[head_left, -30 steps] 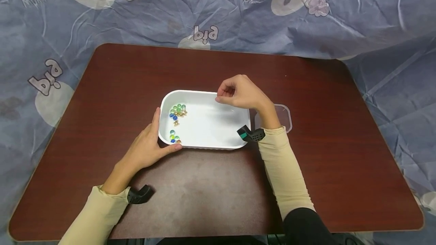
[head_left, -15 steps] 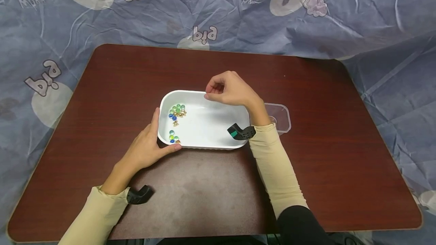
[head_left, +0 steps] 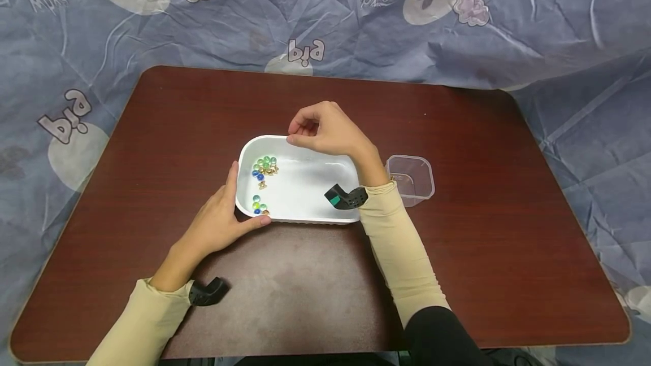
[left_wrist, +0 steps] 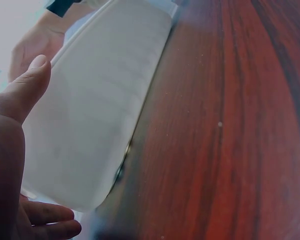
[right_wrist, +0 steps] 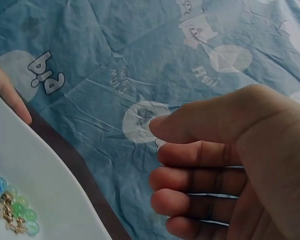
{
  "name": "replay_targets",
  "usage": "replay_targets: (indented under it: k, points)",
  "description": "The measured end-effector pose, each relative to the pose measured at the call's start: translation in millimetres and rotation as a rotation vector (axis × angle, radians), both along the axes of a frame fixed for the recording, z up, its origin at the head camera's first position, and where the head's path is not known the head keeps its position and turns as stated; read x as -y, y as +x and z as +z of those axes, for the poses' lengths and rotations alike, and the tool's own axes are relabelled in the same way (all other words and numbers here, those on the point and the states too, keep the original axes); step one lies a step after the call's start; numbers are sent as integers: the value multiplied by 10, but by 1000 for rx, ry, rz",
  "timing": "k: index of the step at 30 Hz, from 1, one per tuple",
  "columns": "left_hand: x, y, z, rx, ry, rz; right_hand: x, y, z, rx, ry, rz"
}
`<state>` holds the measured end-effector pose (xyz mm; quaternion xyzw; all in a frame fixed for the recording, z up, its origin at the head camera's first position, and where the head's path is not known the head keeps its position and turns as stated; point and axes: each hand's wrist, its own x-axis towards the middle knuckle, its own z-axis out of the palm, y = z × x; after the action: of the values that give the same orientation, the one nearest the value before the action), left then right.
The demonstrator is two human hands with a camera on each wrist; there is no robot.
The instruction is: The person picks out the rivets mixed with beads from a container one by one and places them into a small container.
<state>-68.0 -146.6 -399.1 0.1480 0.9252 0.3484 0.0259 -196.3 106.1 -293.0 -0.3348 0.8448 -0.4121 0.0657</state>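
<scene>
A white tray (head_left: 315, 185) lies on the table, with glass marbles (head_left: 267, 161) in green and blue and small gold pieces (head_left: 262, 184) at its left end. My left hand (head_left: 216, 219) rests against the tray's left corner, fingers straight along the end wall and thumb at the front rim. Above the tray's far rim hovers my right hand (head_left: 328, 129), its fingers loosely bent. The right wrist view shows nothing held between thumb (right_wrist: 190, 122) and fingers.
A clear plastic container (head_left: 414, 177) stands right of the tray, partly behind my right forearm; something small and gold shows near its left side. The brown table (head_left: 483, 213) is backed by a blue printed cloth (head_left: 229, 27).
My right hand has moved left and slightly away from me along the tray's far rim, uncovering more of the clear container. My left hand and the tray stay put.
</scene>
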Motion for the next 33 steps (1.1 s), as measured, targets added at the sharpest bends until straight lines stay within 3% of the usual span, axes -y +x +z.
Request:
replay_targets:
  k: [15,22,33]
  points:
    - [-16,-2,5,-15,2,-18,192,-27,-250,25,-189,-18]
    - [-7,-4,-6,2,3,-11,262,-81,-357,93,-153,36]
    - [4,-1,-10,-6,15,-13,400,-100,-461,153,5,166]
